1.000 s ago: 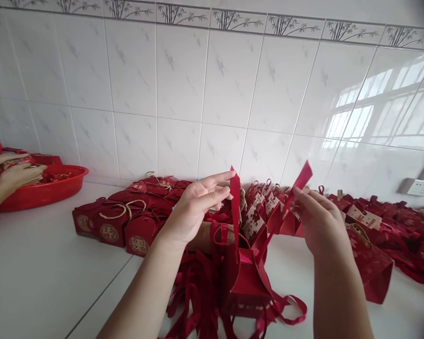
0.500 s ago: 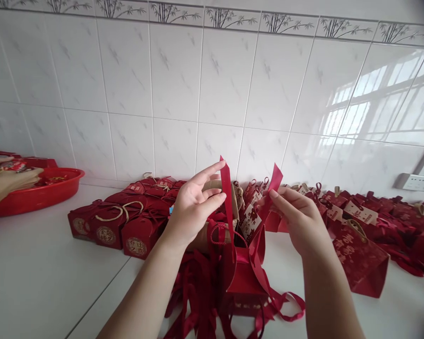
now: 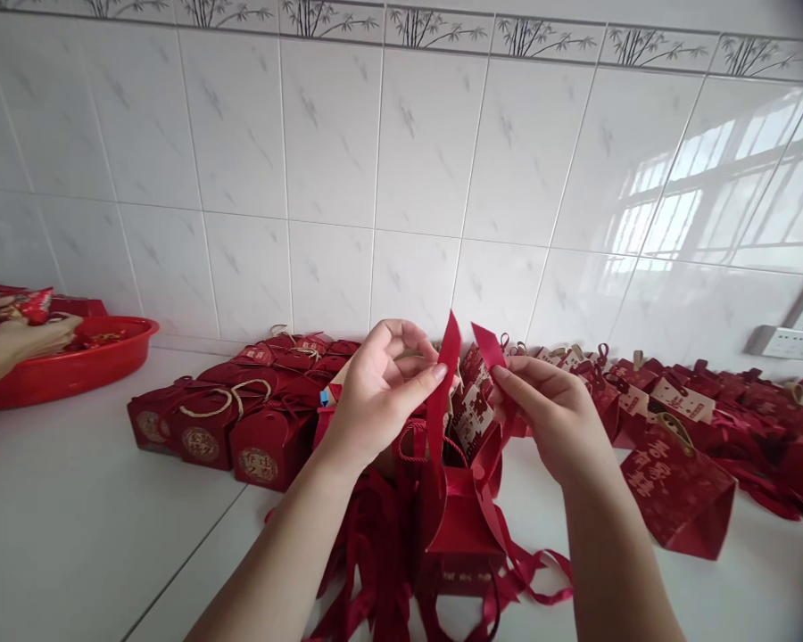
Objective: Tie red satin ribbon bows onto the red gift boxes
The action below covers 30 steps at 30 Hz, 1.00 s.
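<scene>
Between thumb and fingers, my left hand (image 3: 392, 383) pinches one end of a red ribbon (image 3: 436, 419). My right hand (image 3: 542, 401) pinches the other red ribbon end (image 3: 487, 346), its cut tip pointing up and left. Both tips stand close together but apart. The two lengths run down to a small red gift box (image 3: 467, 522) with its top flaps raised, on the table below my hands. Loose red ribbons (image 3: 375, 544) hang and lie in a heap left of the box. More ribbon loops (image 3: 542, 571) lie at its right.
Closed red gift boxes (image 3: 260, 459) stand in rows at the left. Many more red boxes (image 3: 682, 490) with tags line the wall at the right. Far left, another person's hands (image 3: 27, 343) hold a red packet over a red basin (image 3: 100, 366). A white tiled wall (image 3: 335, 160) rises behind.
My hands have come closer together, bringing the two ribbon ends nearly side by side. My left thumb and fingers now pinch the ribbon lower. The other person's packet has lifted slightly.
</scene>
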### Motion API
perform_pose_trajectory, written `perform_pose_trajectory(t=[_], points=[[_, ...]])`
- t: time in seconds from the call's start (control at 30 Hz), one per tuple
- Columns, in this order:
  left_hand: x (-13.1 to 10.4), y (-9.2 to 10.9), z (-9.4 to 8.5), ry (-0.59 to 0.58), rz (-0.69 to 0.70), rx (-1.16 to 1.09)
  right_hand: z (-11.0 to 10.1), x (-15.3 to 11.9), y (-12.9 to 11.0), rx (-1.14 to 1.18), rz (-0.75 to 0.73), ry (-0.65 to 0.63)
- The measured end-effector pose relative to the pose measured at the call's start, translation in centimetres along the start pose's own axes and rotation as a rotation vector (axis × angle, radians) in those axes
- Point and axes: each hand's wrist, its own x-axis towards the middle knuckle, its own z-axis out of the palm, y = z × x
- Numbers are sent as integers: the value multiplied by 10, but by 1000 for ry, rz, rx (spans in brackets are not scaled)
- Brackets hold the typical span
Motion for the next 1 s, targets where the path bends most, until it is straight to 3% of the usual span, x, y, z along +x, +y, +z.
perform_pose_trajectory(t=[0.27,0.67,0.9,1.0], points=[[0,-4,5,-48,-120,-17,8,-2,0,-28,3,-118],[1,-2,7,-3,-200,-3,14,-5,-5,-9,45,-278],[0,-1,6,-57,-185,83,13,-1,3,106,20,-253],[-1,-3,3,-163,-257,150,10,1,5,120,5,-202]])
